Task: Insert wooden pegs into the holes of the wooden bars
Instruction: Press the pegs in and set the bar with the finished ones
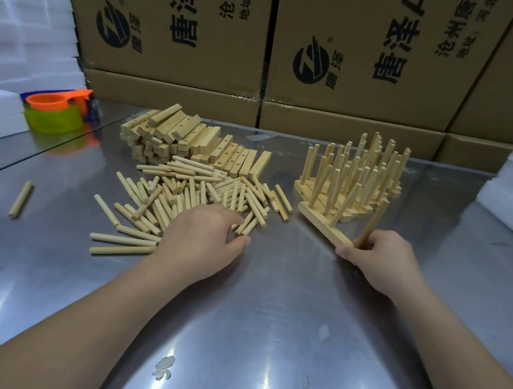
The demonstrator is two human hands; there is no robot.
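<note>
The right hand (378, 258) closes its grip round a peg (372, 222) standing at the near end of a bar (321, 225), likely seating it (finished bars (355, 176) wait just beyond). Off to its left, the left hand (203, 236) reaches into the loose pegs (185, 193) on the tabletop (267, 322); I cannot tell whether that grip has pinched one.

Loose pegs (192, 194) left of pegged bars (351, 185)
</note>
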